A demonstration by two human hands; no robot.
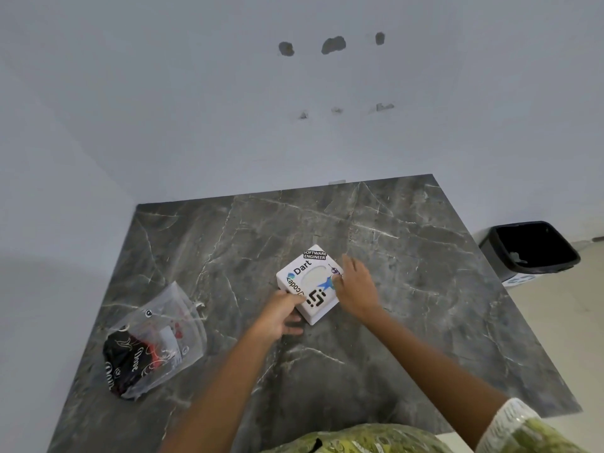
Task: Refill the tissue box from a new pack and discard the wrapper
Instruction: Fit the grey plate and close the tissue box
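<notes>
The white tissue box (309, 284) sits near the middle of the dark bench (408, 256), turned so one corner points at the person. Both hands are on it. The left hand (281, 317) grips the near left corner, thumb on top and fingers curled down the side. The right hand (356, 289) lies open and flat against the right edge, with its fingertips by the oval hole on top. The box looks closed, so I think the filling is done. The wrapper (153, 341) lies flat and see-through on the bench, well apart from the box, off to the left and nearer the person. Its long side runs away from the person. The left hand is nearer to it. The black bin (529, 250) stands on the floor far off to the right, past the bench edge, so the wrapper has to cross the whole bench to get there.
</notes>
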